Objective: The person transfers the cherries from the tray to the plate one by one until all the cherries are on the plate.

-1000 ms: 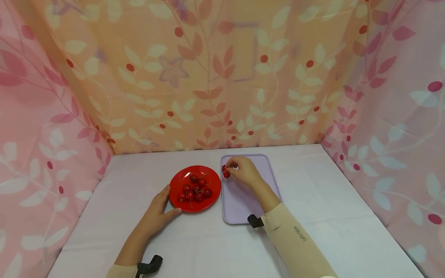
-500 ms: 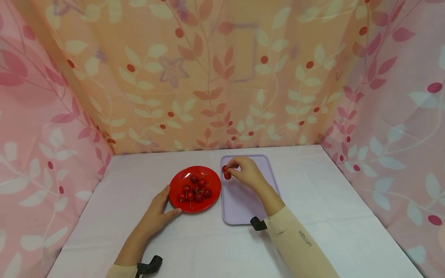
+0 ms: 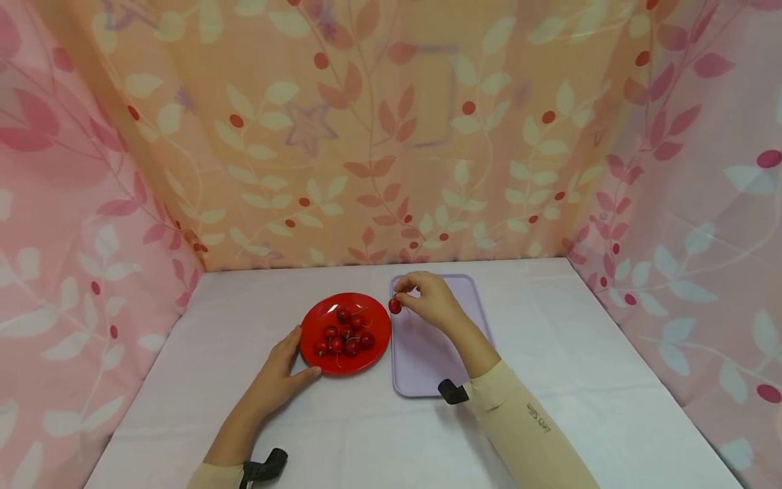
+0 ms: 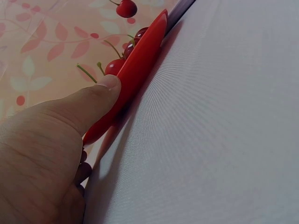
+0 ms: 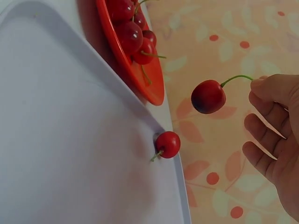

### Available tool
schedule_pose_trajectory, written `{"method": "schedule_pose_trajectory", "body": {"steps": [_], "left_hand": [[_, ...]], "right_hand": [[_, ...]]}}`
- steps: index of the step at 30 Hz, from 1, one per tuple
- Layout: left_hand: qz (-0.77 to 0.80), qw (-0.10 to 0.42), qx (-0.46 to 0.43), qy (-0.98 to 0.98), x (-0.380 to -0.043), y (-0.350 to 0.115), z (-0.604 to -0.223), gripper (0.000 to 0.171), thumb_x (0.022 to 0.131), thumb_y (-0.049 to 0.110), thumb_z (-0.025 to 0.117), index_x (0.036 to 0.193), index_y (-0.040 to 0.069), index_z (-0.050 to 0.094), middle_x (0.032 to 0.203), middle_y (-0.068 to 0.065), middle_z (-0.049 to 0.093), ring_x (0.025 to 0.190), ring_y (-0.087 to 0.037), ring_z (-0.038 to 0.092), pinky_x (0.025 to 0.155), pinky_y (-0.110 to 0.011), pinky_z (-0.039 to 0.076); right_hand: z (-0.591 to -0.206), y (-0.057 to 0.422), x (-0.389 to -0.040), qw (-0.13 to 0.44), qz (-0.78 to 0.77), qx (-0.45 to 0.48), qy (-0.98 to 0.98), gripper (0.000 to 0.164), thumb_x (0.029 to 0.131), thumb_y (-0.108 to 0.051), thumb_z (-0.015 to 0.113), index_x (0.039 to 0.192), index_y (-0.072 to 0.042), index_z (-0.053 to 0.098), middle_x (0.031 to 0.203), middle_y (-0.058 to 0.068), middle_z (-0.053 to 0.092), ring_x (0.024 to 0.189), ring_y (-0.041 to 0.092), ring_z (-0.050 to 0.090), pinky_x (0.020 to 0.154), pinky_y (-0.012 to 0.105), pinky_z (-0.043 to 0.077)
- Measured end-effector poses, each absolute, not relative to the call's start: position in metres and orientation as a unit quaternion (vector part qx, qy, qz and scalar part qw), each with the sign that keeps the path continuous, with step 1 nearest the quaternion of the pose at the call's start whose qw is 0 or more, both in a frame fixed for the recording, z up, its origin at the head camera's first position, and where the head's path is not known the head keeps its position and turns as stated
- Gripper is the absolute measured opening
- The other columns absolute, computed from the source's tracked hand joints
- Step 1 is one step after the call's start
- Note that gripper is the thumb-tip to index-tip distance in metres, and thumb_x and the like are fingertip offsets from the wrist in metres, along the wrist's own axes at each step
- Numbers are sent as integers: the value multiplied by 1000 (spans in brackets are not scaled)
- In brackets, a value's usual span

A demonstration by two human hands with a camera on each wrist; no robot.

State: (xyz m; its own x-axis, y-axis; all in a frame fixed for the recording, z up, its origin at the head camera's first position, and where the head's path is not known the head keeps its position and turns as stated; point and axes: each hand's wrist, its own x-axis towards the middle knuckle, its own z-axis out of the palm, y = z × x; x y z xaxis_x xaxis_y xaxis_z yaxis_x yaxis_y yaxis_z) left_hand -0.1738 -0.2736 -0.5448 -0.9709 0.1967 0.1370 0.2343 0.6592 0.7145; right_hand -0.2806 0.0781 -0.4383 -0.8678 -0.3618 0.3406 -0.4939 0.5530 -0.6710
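My left hand rests at the near left of a red plate, its thumb and fingers spread along the rim. In the left wrist view the thumb presses on the plate's edge. Several dark red cherries with green stems lie on the plate. Over the left side of a lilac tray, my right hand pinches one cherry by its stem between thumb and forefinger. That cherry hangs free. Another cherry lies in the tray against its edge.
Plate and tray stand side by side on a white-covered table. A patterned cloth hangs behind the table, with pink cloth on both sides.
My right hand has shifted slightly, and its fingers are lifted a little more. The cherries near it, seen as two before, look like one now. The left hand stays at the plate.
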Motion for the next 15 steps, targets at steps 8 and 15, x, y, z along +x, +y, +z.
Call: {"method": "schedule_pose_trajectory", "body": {"steps": [8, 15], "left_hand": [[-394, 27, -113, -912, -175, -273, -546, 103, 89, 49, 77, 162, 2, 23, 168, -19, 24, 154, -44, 21, 120, -66, 25], [-401, 24, -116, -908, -172, -273, -546, 104, 89, 50, 76, 162, 2, 21, 169, -19, 22, 155, -43, 19, 121, -64, 23]], "right_hand": [[-434, 66, -284, 68, 409, 255, -874, 10, 92, -13, 74, 99, -19, 77, 95, -8, 73, 97, 12, 64, 93, 44, 52], [-429, 51, -282, 81, 419, 280, -860, 10, 90, -9, 75, 98, -15, 78, 93, -3, 75, 93, 15, 66, 88, 45, 54]]}}
